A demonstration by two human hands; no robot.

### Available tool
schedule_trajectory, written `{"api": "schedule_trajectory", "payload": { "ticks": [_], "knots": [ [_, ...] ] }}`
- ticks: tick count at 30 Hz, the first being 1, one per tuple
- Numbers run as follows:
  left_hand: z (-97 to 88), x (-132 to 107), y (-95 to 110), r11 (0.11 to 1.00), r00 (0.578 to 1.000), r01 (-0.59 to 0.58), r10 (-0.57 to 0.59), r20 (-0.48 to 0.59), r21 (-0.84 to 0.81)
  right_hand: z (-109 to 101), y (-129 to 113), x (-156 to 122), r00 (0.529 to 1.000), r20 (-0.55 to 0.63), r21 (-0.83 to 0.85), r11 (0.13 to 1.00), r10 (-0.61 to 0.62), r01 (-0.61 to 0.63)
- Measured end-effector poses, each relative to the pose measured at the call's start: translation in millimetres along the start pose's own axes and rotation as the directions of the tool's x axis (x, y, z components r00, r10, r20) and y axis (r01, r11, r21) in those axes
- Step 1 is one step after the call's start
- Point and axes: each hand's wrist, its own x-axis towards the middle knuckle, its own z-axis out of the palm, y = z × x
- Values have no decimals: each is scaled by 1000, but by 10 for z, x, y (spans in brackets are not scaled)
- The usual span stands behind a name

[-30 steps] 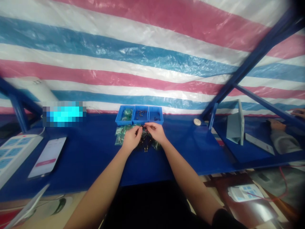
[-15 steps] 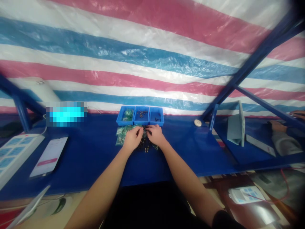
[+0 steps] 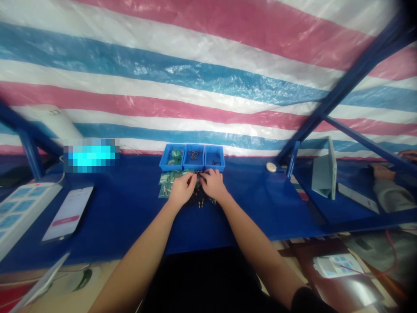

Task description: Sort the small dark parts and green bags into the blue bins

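Both my hands work close together over a pile of small dark parts (image 3: 199, 198) on the blue table (image 3: 124, 208). My left hand (image 3: 181, 190) is pinched shut, fingertips meeting those of my right hand (image 3: 212, 183), also pinched shut. What they pinch is too small to make out. Several small green circuit boards (image 3: 167, 184) lie just left of my left hand. Behind the hands stand three joined blue bins (image 3: 192, 158): the left holds green boards, the middle and right hold small dark parts.
A phone (image 3: 67, 213) and a white power strip (image 3: 19, 208) lie at the left. A small white round object (image 3: 270, 167) sits at the right by a blue frame post (image 3: 291, 165). Another person's hand and sleeve (image 3: 387, 187) show at far right, beyond a grey stand (image 3: 322, 174).
My hands have drawn closer together and dropped slightly onto the pile of parts. The view has shifted a little; nothing else moved.
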Motion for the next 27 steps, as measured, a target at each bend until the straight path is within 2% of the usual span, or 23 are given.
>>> {"api": "schedule_trajectory", "payload": {
  "ticks": [6, 16, 27],
  "knots": [
    [-8, -7, 15, 1000, 1000, -5, 6, 7, -8, -15, 13, 7, 998, 55, 23, 999, -26, 25],
    [5, -5, 3, 1000, 1000, -8, 8, 9, -7, -10, -38, -11, 999, 26, -43, 998, -43, 44],
    [12, -6, -2, 1000, 1000, -3, 3, 10, -11, -1, -50, -7, 1000, 12, -32, 999, -11, 12]
  ]
}}
